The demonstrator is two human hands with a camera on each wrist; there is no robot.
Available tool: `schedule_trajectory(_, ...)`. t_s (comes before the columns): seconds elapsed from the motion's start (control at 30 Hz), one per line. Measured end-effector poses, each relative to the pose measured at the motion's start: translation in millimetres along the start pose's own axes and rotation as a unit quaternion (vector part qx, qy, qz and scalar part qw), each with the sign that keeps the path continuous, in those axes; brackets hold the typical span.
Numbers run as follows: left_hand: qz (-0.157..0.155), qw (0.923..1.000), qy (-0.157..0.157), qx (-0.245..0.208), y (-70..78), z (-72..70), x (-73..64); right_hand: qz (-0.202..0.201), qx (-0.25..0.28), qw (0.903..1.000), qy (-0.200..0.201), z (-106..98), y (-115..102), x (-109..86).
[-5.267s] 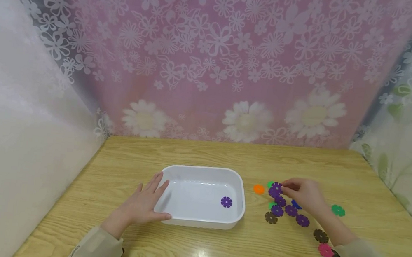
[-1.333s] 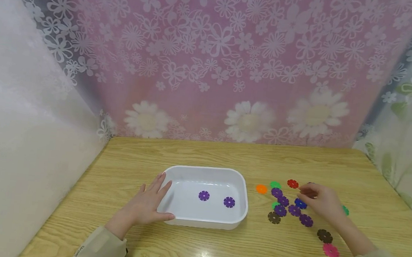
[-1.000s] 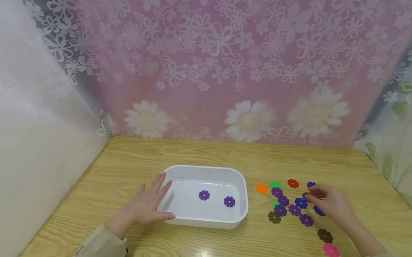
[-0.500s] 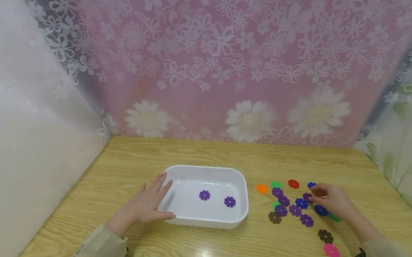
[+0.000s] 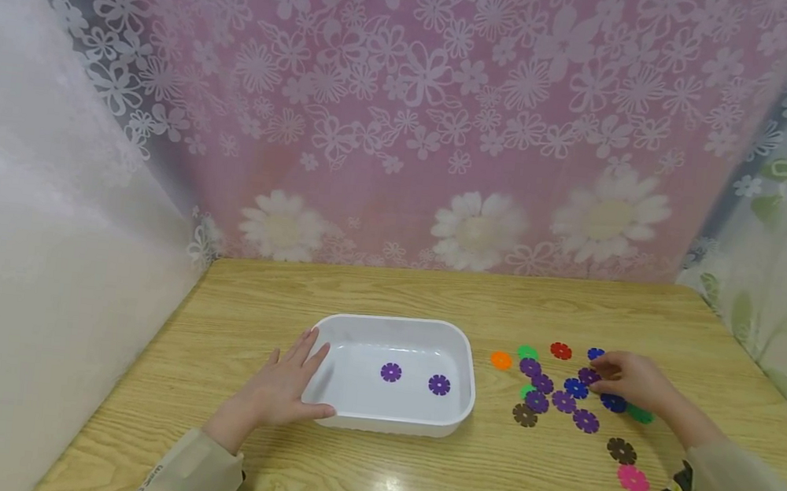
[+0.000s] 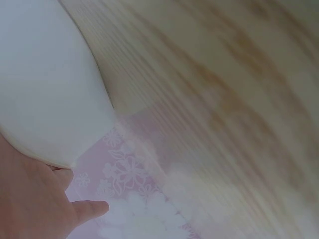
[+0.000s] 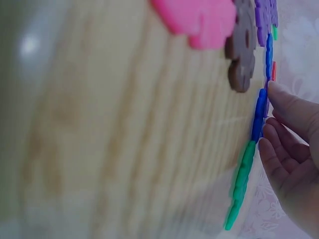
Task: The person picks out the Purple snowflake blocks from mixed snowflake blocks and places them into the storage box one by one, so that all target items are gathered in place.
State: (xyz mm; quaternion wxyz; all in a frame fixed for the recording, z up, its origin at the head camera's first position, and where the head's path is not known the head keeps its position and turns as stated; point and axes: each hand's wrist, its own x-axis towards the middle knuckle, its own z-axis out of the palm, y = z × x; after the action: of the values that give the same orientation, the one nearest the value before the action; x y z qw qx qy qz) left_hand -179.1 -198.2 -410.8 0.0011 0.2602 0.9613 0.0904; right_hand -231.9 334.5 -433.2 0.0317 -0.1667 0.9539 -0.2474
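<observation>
The purple disc lies on the wooden table, and the right hand, at its 3 o'clock, has thumb and forefinger clamped on its edge. At 12 o'clock lies a blue disc, at 10 a red disc. Farther, at 9 o'clock, the white tray contains two violet discs; the left hand, fingers apart, touches its rim.

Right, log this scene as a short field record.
Surface: yellowish wood-grain tabletop
Container: white rectangular plastic tray
Tray contents: two purple notched plastic discs
Left grip: fingers spread, resting at the tray's left rim
Right grip: fingertips at another purple notched plastic disc; firm hold unclear
Right of tray: red notched plastic disc, pink notched plastic disc, others
</observation>
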Motion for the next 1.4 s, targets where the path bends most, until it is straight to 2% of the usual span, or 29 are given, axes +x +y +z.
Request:
schedule_trajectory(0.23,0.001,1.0000,-0.001,-0.003,-0.4,0.6,0.5,0.009,0.008,0.9997,-0.020,-0.2,1.1,3.3)
schedule_trajectory(0.67,-0.003,1.0000,-0.004,-0.001,-1.6,1.7,0.3,0.032,0.018,0.9989,-0.030,-1.3,0.3,5.8)
schedule_trajectory(0.93,-0.005,1.0000,-0.006,-0.004,-2.0,2.2,0.6,0.025,0.027,0.9991,-0.021,-0.2,-0.5,6.0)
schedule_trajectory(1.4,-0.001,1.0000,-0.003,-0.001,-3.8,4.0,1.1,0.031,0.011,0.9992,0.023,-3.0,4.5,3.4)
